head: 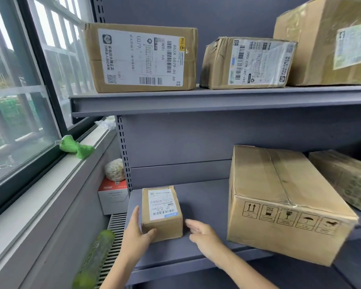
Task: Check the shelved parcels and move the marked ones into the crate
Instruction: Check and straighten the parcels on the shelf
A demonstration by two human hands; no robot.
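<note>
While the small labelled parcel (162, 212) sits upright near the front left of the lower shelf (204, 197), the left hand (137, 234) lies against its left face, fingers straight along that side and thumb curling onto the front lower corner, so it looks like a light grip only. The right hand (204, 234) hovers just right of the parcel, fingers spread and relaxed, touching nothing. Step in hand seems to be lifting this parcel to check it: best bring the right hand flat onto the right face, squeeze evenly from both sides, and draw it straight toward the shelf edge so the label (162, 204) with its small blue tag stays readable. Whether the blue tag counts as the mark, cannot tell. Crate is not in view. Right of the parcel, apart from it, a large carton with handling symbols (283, 203) overhangs the shelf front, so avoid knocking it with the right elbow. Beyond that carton lies a wrapped printed parcel (346, 178). Above, the upper shelf (196, 101) carries three labelled cartons. Left of the parcel, outside the shelf upright, are a red-and-white box (113, 195), a window sill (50, 174) with a green cloth item (76, 146), and a green roll (94, 257) below.
</note>
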